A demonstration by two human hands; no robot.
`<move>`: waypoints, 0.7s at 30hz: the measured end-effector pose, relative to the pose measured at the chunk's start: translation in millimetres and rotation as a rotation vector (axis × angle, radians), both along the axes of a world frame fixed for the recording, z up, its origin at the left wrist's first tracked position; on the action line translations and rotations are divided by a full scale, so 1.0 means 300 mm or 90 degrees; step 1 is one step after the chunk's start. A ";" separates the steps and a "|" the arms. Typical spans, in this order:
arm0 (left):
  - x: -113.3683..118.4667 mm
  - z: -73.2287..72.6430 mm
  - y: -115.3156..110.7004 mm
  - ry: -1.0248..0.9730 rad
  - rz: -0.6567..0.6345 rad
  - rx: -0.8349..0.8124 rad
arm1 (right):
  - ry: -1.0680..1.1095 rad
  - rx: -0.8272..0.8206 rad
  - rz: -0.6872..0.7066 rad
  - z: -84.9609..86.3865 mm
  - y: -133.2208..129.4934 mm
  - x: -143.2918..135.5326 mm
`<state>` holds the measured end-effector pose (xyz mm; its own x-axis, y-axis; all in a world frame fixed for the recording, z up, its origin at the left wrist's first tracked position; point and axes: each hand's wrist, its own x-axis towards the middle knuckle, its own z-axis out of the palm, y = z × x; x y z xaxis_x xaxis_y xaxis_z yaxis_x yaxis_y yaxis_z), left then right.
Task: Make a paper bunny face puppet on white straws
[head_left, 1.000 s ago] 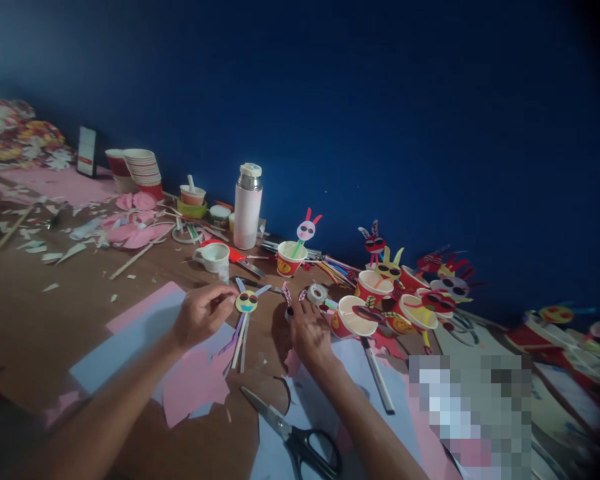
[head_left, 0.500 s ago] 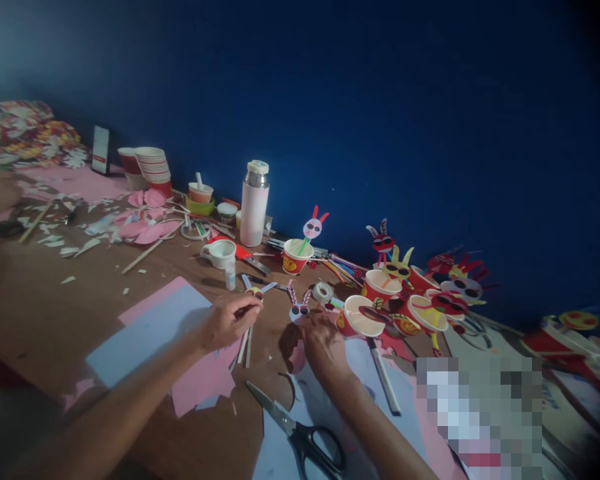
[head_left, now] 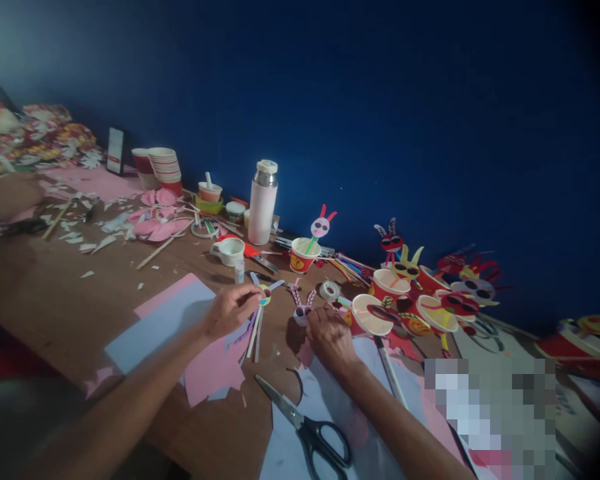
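My right hand (head_left: 331,335) is closed at the edge of a white paper rabbit head (head_left: 301,315) with dark eyes and patterned ears. The curled fingers hide its right side. My left hand (head_left: 233,310) is in a pinch, its fingertips by a yellow paper rabbit face (head_left: 265,297) with pale blue ears; what they pinch is too small to make out. Several paper strips (head_left: 255,337) lie below that face. Nearer me, black-handled scissors (head_left: 305,423) rest partly open on pale paper (head_left: 293,453). Pink paper (head_left: 213,377) lies under my left forearm.
Paper cups (head_left: 370,313) with paper animal figures crowd the right side. A white flask (head_left: 263,207), a small white cup (head_left: 229,251) and a tape roll (head_left: 329,291) stand behind my hands. Scraps (head_left: 87,248) litter the left, near another person's hand (head_left: 13,195).
The view has shifted slightly left. My left fingertips have drawn back a little from the yellow rabbit face, uncovering more of it. My right hand stays at the white rabbit head.
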<state>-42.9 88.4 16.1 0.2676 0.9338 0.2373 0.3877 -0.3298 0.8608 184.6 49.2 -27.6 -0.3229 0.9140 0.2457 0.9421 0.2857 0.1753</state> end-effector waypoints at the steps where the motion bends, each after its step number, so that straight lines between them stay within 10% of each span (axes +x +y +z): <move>1: 0.001 0.003 0.001 -0.014 0.003 -0.014 | 0.004 0.007 0.000 -0.001 0.000 0.001; 21: 0.055 0.013 -0.045 -0.197 -0.097 -0.367 | 0.092 0.064 0.058 0.056 -0.069 -0.019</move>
